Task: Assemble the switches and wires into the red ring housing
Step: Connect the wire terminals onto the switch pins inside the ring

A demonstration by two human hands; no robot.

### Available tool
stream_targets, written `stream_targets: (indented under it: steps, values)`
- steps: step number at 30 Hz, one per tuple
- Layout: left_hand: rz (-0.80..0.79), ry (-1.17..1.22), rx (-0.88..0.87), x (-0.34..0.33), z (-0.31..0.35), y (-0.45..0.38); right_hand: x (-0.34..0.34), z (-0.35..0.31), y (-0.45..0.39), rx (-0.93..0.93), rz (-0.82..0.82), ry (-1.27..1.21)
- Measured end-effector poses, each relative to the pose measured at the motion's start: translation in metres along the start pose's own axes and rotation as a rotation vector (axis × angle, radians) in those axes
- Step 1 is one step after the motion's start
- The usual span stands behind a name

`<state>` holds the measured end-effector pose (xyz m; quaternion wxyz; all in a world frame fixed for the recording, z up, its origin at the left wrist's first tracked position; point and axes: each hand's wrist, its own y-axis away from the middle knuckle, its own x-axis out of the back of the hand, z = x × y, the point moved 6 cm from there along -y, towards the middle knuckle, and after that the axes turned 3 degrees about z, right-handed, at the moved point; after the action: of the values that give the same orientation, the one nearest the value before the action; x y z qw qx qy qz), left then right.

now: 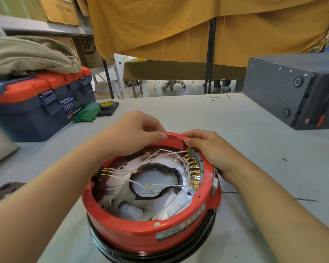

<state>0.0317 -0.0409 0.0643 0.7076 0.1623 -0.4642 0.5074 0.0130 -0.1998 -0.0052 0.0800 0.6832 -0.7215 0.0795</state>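
Red ring housing (pixel 152 232) sits at 6 o'clock on the pale grey worktop (pixel 254 149); left hand (pixel 133 131) pinches its far rim, right hand (pixel 213 149) curls over the switches (pixel 195 168). Toolbox (pixel 38 107) at 10, mustard curtain (pixel 198 25) at 12

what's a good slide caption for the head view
Both hands, left and right, grip the far rim of the red ring housing, white wires inside.

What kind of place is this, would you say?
Probably a small workshop or repair bench: a toolbox sits on the grey worktable, cardboard boxes fill shelves behind, and both hands work on a red ring housing full of wires.
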Motion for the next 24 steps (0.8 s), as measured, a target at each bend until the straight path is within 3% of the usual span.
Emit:
stream_targets:
  steps: [8, 12, 15, 24]
  values:
    - [0.324, 0.245, 0.256, 0.047, -0.089, 0.041, 0.005, -0.002, -0.001, 0.016, 0.006, 0.044]
    - [0.219, 0.2, 0.436, 0.037, -0.135, 0.055, 0.009, -0.004, -0.001, 0.022, -0.009, 0.023]
    - [0.127, 0.175, 0.478, 0.022, -0.153, 0.061, 0.011, -0.001, -0.003, -0.005, -0.012, -0.028]
    - [0.083, 0.14, 0.346, 0.014, -0.17, 0.071, 0.009, 0.002, -0.004, -0.056, 0.004, -0.086]
